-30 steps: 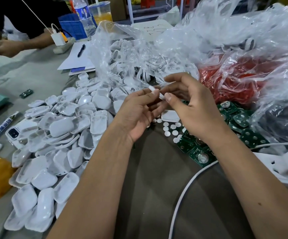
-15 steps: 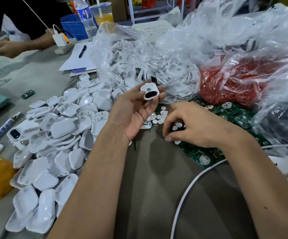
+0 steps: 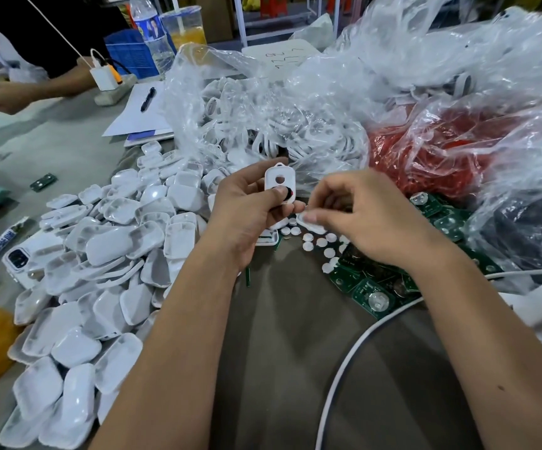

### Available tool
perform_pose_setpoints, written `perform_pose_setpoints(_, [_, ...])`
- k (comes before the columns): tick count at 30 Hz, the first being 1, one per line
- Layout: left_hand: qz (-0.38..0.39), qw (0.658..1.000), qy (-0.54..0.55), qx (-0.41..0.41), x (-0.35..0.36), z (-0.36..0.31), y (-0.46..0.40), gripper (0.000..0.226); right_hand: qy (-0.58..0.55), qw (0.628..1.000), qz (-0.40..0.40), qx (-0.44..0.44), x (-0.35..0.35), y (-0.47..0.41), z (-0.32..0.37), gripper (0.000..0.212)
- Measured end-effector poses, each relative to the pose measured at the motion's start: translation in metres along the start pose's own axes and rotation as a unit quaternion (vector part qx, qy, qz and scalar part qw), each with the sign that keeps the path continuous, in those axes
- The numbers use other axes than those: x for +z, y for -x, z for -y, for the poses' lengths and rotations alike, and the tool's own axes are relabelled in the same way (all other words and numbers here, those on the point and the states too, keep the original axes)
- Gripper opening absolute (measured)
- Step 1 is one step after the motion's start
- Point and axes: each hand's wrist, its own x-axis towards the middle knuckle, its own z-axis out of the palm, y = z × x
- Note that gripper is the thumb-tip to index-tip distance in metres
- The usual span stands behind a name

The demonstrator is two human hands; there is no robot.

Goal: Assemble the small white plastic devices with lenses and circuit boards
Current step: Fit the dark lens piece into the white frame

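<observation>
left hand (image 3: 246,212): grips shell (image 3: 279,183) upright, thumb on front
right hand (image 3: 370,219): pinches lens (image 3: 310,221), just beside shell
around: shells pile (image 3: 100,254) left, boards (image 3: 373,293) right

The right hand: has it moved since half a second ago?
Yes. The right hand has lifted off the loose white discs on the table and come up toward the white shell held by the left hand, pinching a disc.
</observation>
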Motion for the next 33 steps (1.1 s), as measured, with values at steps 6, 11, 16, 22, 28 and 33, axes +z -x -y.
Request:
perform_pose_setpoints(6, [0.003, 0.997, -0.048, 0.056, 0.0045, 0.0026, 0.0014, 0.036, -0.285, 0.95, -0.126, 0.019, 0.0042, -0.0012, 0.0017, 0.009])
perform_pose_setpoints(11, [-0.004, 0.995, -0.065, 0.075, 0.004, 0.0011, 0.0015, 0.04, -0.305, 0.946, -0.11, 0.02, 0.0055, -0.0011, 0.002, 0.018])
perform_pose_setpoints(16, [0.02, 0.992, -0.087, 0.085, 0.0048, 0.0001, 0.0033, 0.043, -0.323, 0.938, -0.124, 0.025, 0.0054, -0.0004, 0.0028, 0.012])
perform_pose_setpoints(22, [0.033, 0.987, -0.113, 0.109, 0.0063, 0.0, 0.0056, 0.046, -0.328, 0.936, -0.129, 0.018, 0.0048, -0.0003, 0.0025, 0.012])
perform_pose_setpoints(28, [0.035, 0.981, -0.14, 0.13, 0.0083, 0.0009, 0.0072, 0.044, -0.349, 0.929, -0.115, 0.043, 0.0056, -0.0013, 0.002, 0.011])
perform_pose_setpoints(33, [0.038, 0.98, -0.15, 0.124, 0.0088, 0.001, 0.0077, 0.048, -0.352, 0.926, -0.123, 0.06, 0.0048, -0.0014, 0.0003, 0.007])
